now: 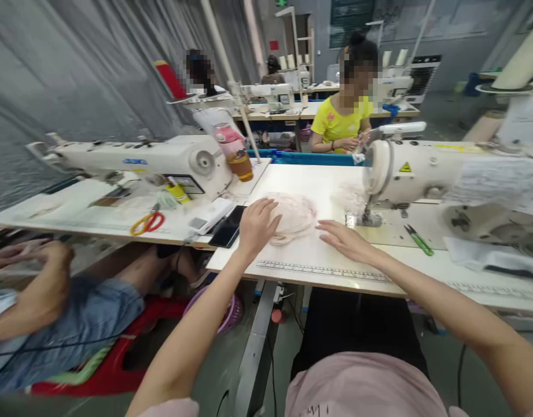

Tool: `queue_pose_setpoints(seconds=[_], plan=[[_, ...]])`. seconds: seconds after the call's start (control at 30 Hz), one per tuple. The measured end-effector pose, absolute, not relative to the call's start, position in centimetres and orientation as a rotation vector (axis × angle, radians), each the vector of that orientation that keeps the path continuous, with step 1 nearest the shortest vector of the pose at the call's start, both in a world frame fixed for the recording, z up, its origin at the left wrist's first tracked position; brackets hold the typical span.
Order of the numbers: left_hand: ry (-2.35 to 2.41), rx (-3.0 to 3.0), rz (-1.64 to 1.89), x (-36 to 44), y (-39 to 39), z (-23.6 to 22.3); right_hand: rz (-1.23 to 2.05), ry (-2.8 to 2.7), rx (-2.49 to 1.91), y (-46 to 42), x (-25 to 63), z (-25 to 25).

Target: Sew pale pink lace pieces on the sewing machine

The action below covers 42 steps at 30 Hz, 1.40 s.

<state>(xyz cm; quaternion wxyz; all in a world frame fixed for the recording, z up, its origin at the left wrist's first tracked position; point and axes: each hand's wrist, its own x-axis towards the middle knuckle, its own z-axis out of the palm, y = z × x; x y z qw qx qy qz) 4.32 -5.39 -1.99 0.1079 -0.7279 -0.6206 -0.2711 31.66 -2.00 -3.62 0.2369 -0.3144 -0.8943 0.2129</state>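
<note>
A pale pink lace fabric piece (294, 217) lies bunched on the white sewing table (318, 185). My left hand (257, 223) rests on its left side, fingers curled over the cloth. Flat on the table just right of the cloth is my right hand (346, 240), fingers spread and nothing in it. The sewing machine (422, 174) stands to the right, its needle foot (368, 217) a short way beyond my right hand. More pale fabric (348, 194) lies by the machine.
Green thread snips (418, 238) lie on the machine bed. A black phone (228, 227), orange-handled scissors (148, 223) and a second machine (140, 159) are on the left table. One person sits at lower left (53, 313); another in yellow (342, 121) works behind.
</note>
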Motion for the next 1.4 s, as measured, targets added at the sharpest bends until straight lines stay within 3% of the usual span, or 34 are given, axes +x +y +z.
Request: queue_pose_setpoints(seconds=[0.2, 0.33, 0.5, 0.73, 1.03, 1.3, 1.4], plan=[[-1.813, -2.158, -0.593, 9.7, -2.6, -1.2, 0.48, -2.497, -0.92, -7.5, 39.3, -4.7], [-1.9, -2.088, -0.477, 11.2, -1.4, -1.2, 0.12, -2.428, -0.993, -7.3, 44.2, -5.2], [-2.042, -2.019, -0.477, 11.4, -1.4, -0.3, -0.101, -2.335, -1.32, -5.4, 50.4, -6.4], [-2.204, -1.971, -0.781, 10.1, -1.0, 1.0, -0.019, -2.385, -1.564, -5.6, 53.8, -8.3], [-2.141, -1.423, -1.47, 3.3, 0.1, 3.9, -0.258, -2.258, -1.524, -4.8, 54.1, -8.4], [-1.784, -1.289, -1.415, 4.5, -2.8, 9.5, -0.215, -2.245, -1.441, -5.9, 52.6, -7.4], [-1.701, -1.619, -1.463, 8.3, -4.3, 10.3, -0.166, -2.209, -1.389, -6.3, 51.8, -6.5]])
